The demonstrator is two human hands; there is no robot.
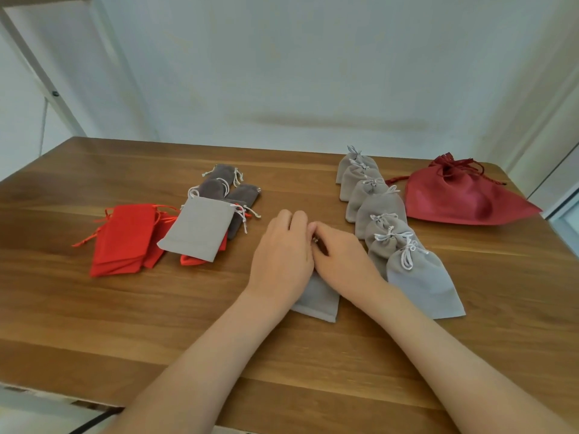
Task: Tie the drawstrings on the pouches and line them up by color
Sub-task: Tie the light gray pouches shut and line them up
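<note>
1. Head view: the left hand (283, 252) and the right hand (341, 256) met at table centre, both over the top end of a light grey pouch (319, 300).
2. The left hand's fingers were curled down and held together on the pouch top. The right hand's fingers were curled too, with their tips against the left hand. The pouch mouth and its cords were hidden under them, so I could not tell whether a knot was there.
3. The light grey pouch lay flat on the wooden table (125, 324), its bottom end sticking out toward the camera between the wrists.
4. Just right of the hands, a row of tied grey pouches (380, 211) overlapped and ran from near to far, with white bows on top.
5. Right of the row, at the far side, sat a big dark red bag (460, 198), cinched shut.
6. To the left lay a stack of red pouches (125, 239), flat and untied.
7. An untied grey pouch (199, 228) lay partly over the red ones, with dark grey pouches (219, 183) just behind it.
</note>
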